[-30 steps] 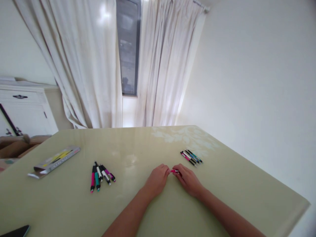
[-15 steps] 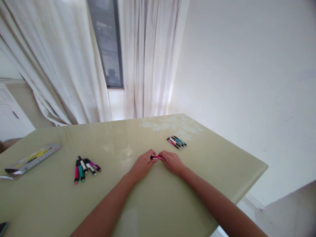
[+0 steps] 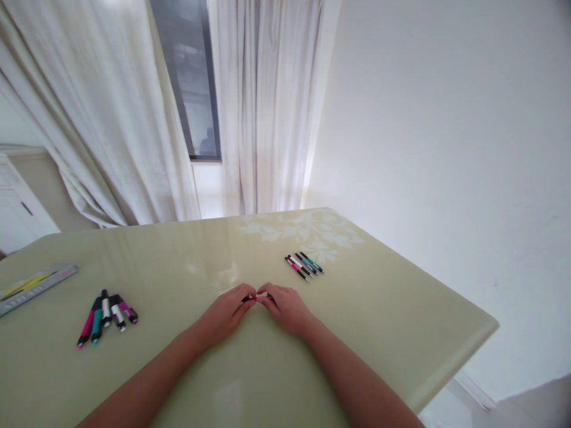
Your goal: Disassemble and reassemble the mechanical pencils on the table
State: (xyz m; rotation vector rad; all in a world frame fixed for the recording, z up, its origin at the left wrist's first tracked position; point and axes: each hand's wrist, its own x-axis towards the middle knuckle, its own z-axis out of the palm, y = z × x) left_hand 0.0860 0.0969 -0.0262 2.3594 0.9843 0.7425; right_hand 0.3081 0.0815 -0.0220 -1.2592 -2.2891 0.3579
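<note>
Near the middle of the table, a small black and pink pen (image 3: 250, 299) lies between my two hands. My left hand (image 3: 229, 309) pinches its black end. The fingers of my right hand (image 3: 285, 306) are closed on its other end and hide much of it. Just beyond my right hand several slim pens (image 3: 303, 266) in pink, white, blue and green lie side by side. Off to the left, several thicker pens (image 3: 104, 315) in pink, teal, white and purple form a loose pile.
A grey and yellow pen package (image 3: 38, 288) lies at the table's far left. The pale green table (image 3: 379, 333) has a corner and edge at the right, beside a white wall. Curtains and a window stand behind the far edge.
The view has turned slightly right. My hands have come closer together on the pen, and less of its pink part shows between them.
</note>
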